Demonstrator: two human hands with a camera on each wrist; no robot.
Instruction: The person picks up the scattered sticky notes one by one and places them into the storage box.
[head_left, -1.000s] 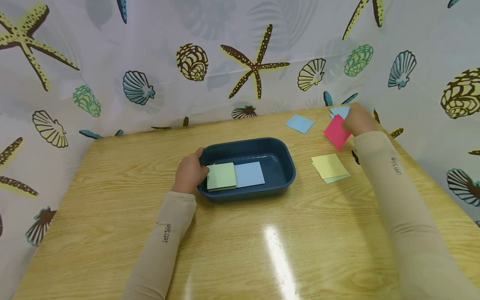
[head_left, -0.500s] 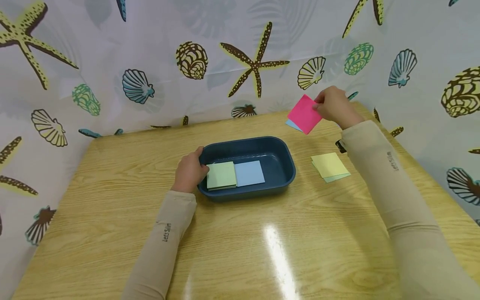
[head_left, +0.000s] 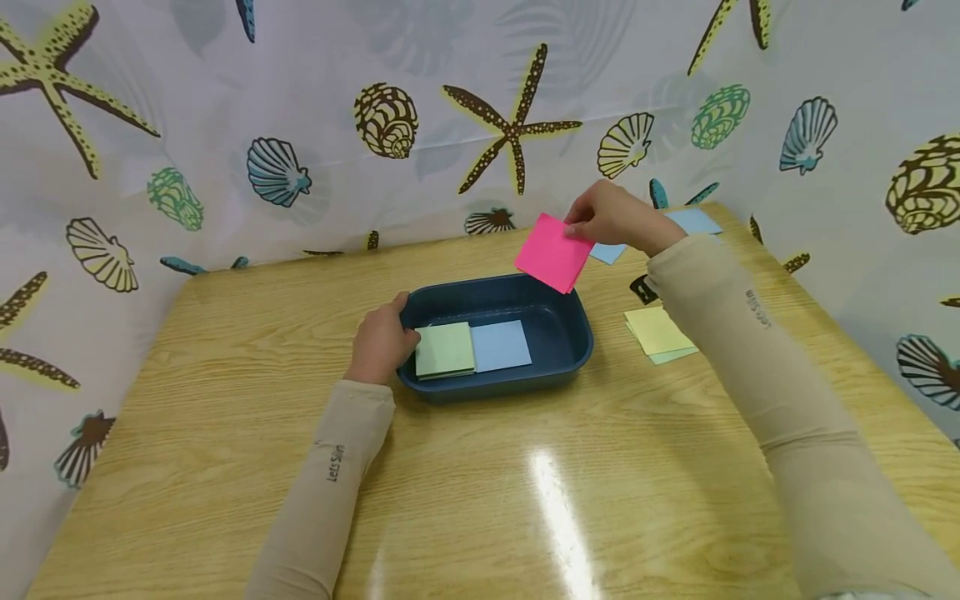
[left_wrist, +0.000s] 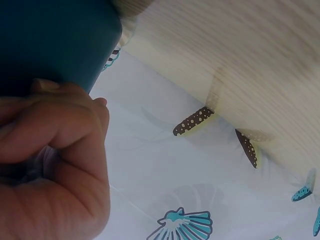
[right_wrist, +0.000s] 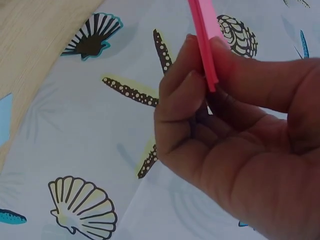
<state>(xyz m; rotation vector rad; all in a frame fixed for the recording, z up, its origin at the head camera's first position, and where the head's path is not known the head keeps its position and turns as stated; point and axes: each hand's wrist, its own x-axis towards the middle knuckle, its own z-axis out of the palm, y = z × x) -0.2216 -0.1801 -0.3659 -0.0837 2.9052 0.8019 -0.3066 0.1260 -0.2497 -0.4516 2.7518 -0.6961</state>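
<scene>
In the head view, a dark blue plastic box stands on the wooden table. My left hand grips its left end, thumb over the rim. Inside the box, a pale green stack of sticky notes lies at the left, with light blue sticky notes beside it. My right hand pinches a thin pad of pink sticky notes by one corner, above the box's far right rim. The right wrist view shows the pink pad edge-on between thumb and fingers.
Right of the box lie yellow sticky notes over a green one. Blue sticky notes lie near the back edge, others at the back right corner. A small black object shows beside the right sleeve. A patterned cloth hangs behind.
My right hand has lifted the pink sticky notes from the back right of the table and carried them left to the box's far rim. The left hand and box have stayed put.
</scene>
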